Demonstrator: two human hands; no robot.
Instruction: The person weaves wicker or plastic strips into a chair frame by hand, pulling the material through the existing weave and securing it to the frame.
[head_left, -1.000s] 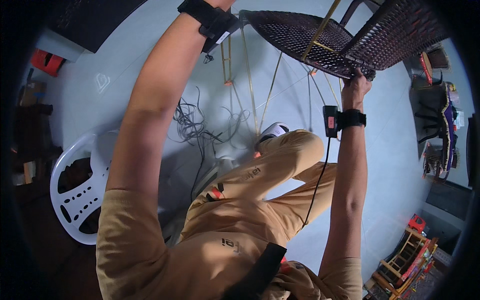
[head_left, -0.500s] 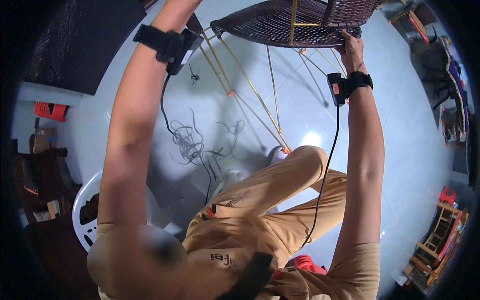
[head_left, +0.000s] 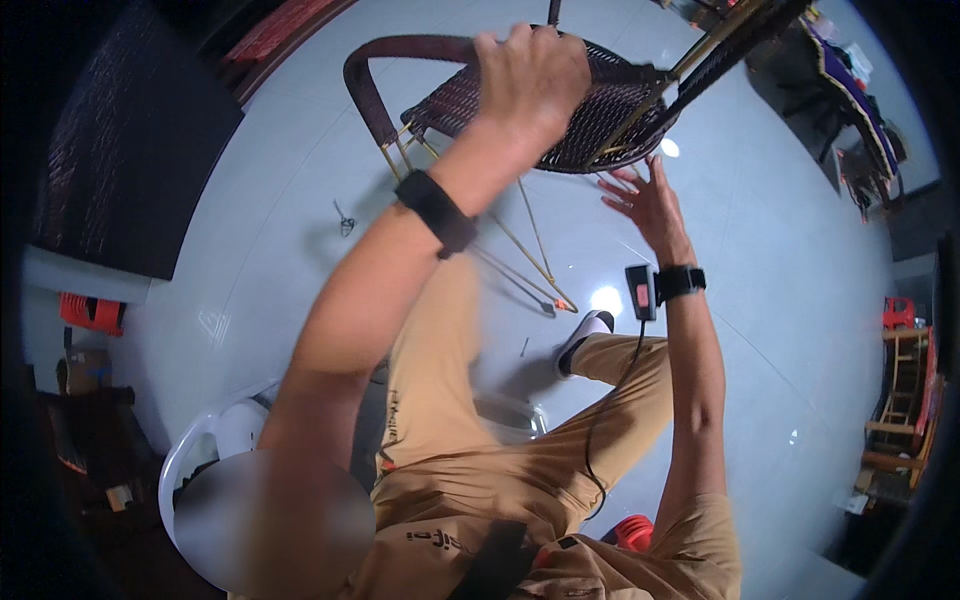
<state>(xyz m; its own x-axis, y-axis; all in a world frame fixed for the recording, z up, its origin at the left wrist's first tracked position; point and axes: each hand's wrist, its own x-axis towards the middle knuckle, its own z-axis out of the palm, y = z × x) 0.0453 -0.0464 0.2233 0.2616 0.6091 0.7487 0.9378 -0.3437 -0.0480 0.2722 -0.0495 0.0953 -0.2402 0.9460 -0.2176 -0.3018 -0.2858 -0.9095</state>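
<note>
A dark woven chair [head_left: 620, 120] with thin gold metal legs [head_left: 535, 260] is at the top centre, standing askew. My left hand [head_left: 530, 85] reaches across it with fingers curled on the chair's dark wrapped arm, partly covering what it grips. My right hand [head_left: 645, 205] is just below the seat's rim, fingers spread apart, holding nothing visible; whether a fingertip touches the rim I cannot tell. A black strap [head_left: 432, 212] is round my left wrist, and a black device [head_left: 645, 292] with a cord is on my right wrist.
A dark tabletop [head_left: 130, 160] is at upper left, red plastic items [head_left: 90, 312] below it. A white plastic seat [head_left: 205, 430] is beside me at lower left. Furniture [head_left: 850, 110] lines the upper right, wooden chairs [head_left: 900, 390] the right side. A small wire tangle [head_left: 347, 225] lies on the floor [head_left: 780, 350].
My left hand has swung right and down onto the chair. My right hand has released the seat rim and spread its fingers. The chair now appears further left and lower, turned differently.
</note>
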